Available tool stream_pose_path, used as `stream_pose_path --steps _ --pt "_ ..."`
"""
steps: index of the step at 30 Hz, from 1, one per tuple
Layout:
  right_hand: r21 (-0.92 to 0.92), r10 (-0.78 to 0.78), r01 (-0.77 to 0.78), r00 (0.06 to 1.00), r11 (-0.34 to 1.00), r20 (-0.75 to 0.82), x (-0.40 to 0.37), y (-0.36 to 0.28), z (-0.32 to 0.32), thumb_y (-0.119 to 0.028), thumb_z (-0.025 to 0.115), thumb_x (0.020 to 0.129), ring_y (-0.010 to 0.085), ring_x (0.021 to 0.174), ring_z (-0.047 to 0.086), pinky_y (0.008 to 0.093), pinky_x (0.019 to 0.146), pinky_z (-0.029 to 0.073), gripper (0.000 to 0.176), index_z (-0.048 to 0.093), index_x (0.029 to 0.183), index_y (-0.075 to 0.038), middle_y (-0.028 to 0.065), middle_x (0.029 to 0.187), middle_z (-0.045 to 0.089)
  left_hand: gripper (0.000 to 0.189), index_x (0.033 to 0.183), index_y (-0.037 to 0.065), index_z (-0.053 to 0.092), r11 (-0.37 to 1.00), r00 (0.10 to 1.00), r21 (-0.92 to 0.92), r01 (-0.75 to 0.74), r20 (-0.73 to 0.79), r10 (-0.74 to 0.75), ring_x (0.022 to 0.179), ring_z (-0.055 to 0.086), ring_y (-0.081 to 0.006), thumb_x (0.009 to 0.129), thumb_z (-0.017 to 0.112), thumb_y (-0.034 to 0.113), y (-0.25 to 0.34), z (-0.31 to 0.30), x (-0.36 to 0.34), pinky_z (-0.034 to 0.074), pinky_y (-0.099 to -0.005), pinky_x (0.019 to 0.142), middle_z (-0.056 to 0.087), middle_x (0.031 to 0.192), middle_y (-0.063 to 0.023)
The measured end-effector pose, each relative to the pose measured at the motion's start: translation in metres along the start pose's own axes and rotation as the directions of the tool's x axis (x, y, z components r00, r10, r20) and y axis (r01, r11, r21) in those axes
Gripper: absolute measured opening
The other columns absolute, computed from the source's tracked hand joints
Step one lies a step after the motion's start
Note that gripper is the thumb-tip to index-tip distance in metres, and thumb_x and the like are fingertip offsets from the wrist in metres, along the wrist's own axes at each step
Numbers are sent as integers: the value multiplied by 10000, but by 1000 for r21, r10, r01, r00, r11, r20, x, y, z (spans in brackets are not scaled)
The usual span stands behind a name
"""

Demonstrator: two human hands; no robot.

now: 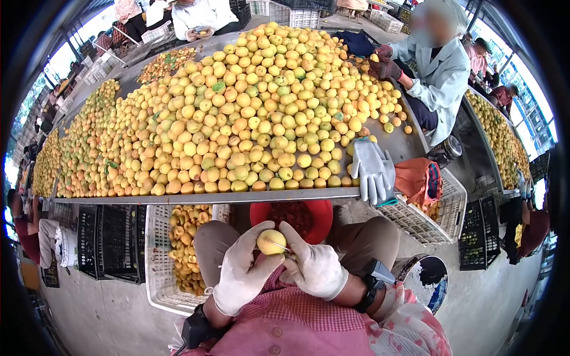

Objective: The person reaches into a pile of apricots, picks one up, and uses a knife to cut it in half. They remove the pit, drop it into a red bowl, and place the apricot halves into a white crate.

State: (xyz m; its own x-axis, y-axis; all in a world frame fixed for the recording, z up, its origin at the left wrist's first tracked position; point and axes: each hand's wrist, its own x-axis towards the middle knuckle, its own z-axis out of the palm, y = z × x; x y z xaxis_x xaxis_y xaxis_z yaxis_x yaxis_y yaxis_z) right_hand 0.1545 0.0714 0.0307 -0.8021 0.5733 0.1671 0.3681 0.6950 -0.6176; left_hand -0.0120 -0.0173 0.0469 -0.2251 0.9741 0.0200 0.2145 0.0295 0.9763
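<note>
Just above the red basin [321, 212], the left hand [240, 276] cups a pale yellow apricot [271, 241], smooth and apparently uncut. The right hand [314, 267] pinches what looks like a thin blade [285, 250] against it. Left of the basin, a white crate [155, 261] is partly filled. The heap [249, 118] beyond suggests most work remains.

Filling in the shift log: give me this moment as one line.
left hand: grips apricot | right hand: touching it, grip unclear | below: red basin, white crate | ahead: table piled with apricots
</note>
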Motion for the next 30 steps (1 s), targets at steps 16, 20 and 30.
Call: stream_pose_path --steps 16,20,30 --pt "123 -41 48 997 991 -63 3 8 5 -239 624 892 319 665 677 397 561 534 724 280 1481 3 163 804 680 542 1323 -47 507 999 992 -39 16 -125 -21 1022 629 -174 870 733 146 0 7 1 502 -330 916 642 1121 -93" --pt "164 -54 80 986 983 -158 2 9 13 -230 616 897 314 666 678 400 559 533 713 280 1482 1 161 840 682 533 1292 -50 530 675 972 -738 27 -139 -192 1017 630 -176 834 745 117 -7 24 0 498 -318 907 634 1138 -121" --pt "148 -77 84 996 985 -51 5 15 5 -245 599 904 333 646 665 416 564 531 705 281 1485 -1 170 815 675 468 1298 -19 535 968 979 -250 2 -196 -53 969 606 -136 869 702 59 7 12 2 496 -273 845 610 1177 -61"
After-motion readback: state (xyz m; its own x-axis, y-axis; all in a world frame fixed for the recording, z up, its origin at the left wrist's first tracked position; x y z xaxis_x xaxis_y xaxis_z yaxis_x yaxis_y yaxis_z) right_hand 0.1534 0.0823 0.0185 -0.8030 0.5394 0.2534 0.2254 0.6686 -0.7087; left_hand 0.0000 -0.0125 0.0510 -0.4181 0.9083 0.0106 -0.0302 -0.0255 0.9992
